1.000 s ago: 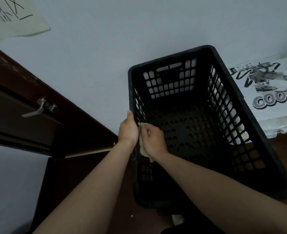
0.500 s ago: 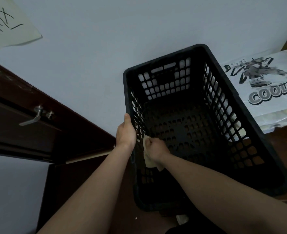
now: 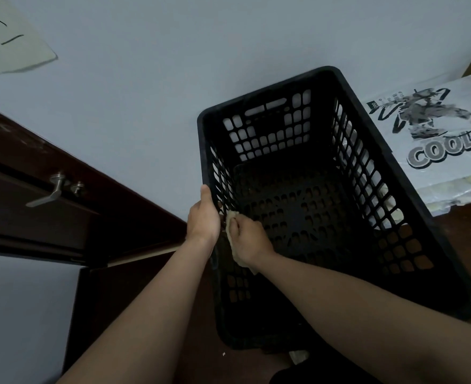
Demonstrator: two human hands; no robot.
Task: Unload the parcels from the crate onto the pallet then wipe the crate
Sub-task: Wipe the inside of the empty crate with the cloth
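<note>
A black perforated plastic crate (image 3: 411, 189) stands in front of me with nothing inside it. My left hand (image 3: 203, 218) grips the crate's left rim from outside, thumb along the top edge. My right hand (image 3: 246, 239) is inside the crate and holds a pale cloth (image 3: 231, 217) pressed against the inner side of the left wall, right beside my left hand. A white parcel (image 3: 433, 151) printed with a figure and the word "COOL" lies to the right of the crate; what it lies on is hard to make out.
A dark brown door with a metal lever handle (image 3: 53, 189) is at the left. A white wall is behind the crate, with a paper sheet (image 3: 7, 37) at the top left. The floor is dark brown.
My right hand slid the cloth down the crate's left inner wall and back up a little. My left hand kept its grip on the rim.
</note>
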